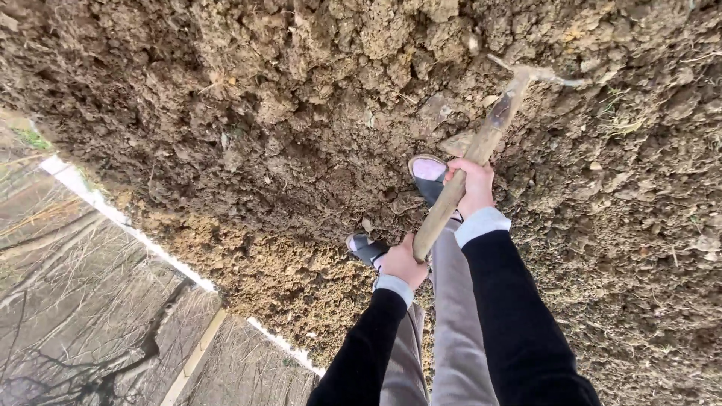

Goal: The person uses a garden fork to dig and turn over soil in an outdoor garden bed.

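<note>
Your right hand (pixel 472 188) is clenched around the wooden handle (pixel 468 165) of a digging tool, partway up the shaft, with your fingers (pixel 460 177) wrapped over the wood. Your left hand (pixel 402 262) is clenched on the lower end of the same handle, just below and behind your right hand, so the butt of the shaft sits against your left fingers.

From your right fingers the handle runs up and away to the tool's head (pixel 535 75), which lies against the clods well beyond both hands; you cannot tell how deep the blade sits, since earth and blur hide it.

The dug soil (pixel 301 128) spreads all around and ahead of your fingers, lumpy and brown, with paler crumbled earth to the left of your left hand.

Just beside your right fingers, on the far side of the handle, is one shoe (pixel 429 177), dark with a pale insole edge. The other shoe (pixel 366 248) lies just left of your left fingers.

Well to the left of both hands a white border strip (pixel 135 233) runs along the edge of the soil, with dry grass (pixel 90 316) beyond it.
</note>
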